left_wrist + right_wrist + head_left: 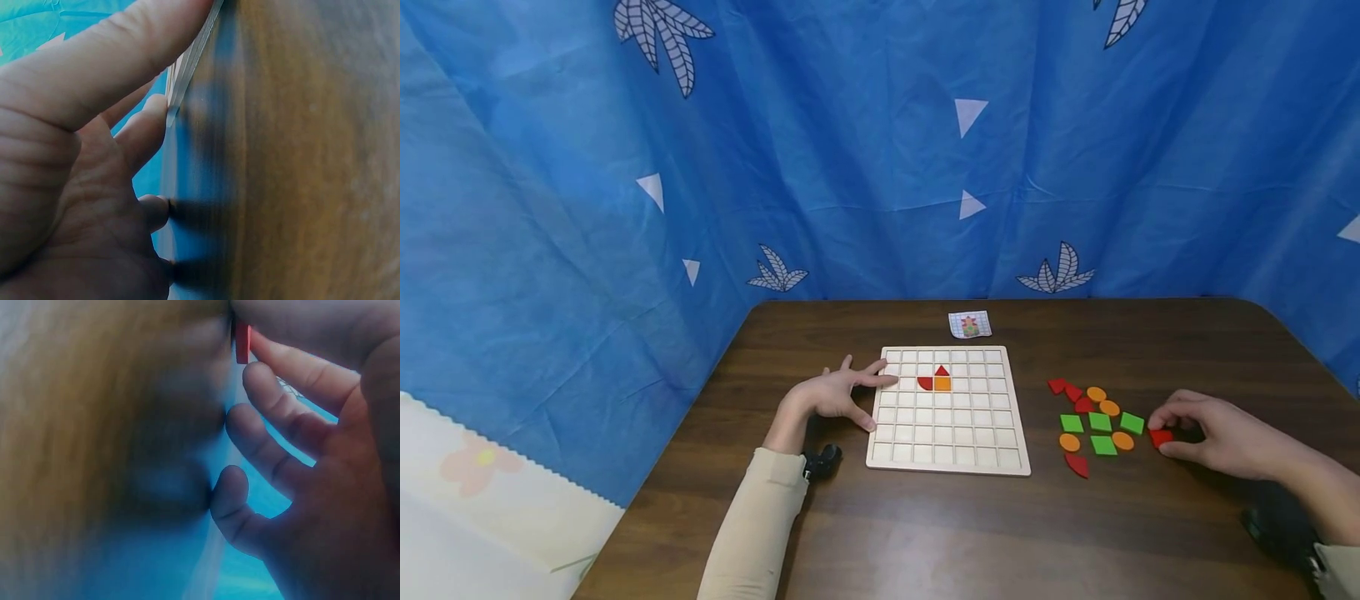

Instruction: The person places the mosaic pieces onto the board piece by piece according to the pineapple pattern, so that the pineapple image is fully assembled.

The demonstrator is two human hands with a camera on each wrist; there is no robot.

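Plain beige, with black gear at each wrist.
The left sleeve [747,529] is long, unpatterned and lightly creased, ending short of the bare left hand [835,393]; a black, round-ended camera [824,462] sits by its cuff. The right sleeve [1342,572] shows only its end, greyer in shade, beside a dark, rounded device [1279,527] behind the right hand [1213,433].

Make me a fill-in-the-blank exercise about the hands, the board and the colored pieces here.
1. The right hand pinches a piece colored ____.
2. The left hand touches the board, on which ____ placed pieces lie.
3. The loose discs are all ____.
4. The green pieces number ____.

Missing words: red; three; orange; four.
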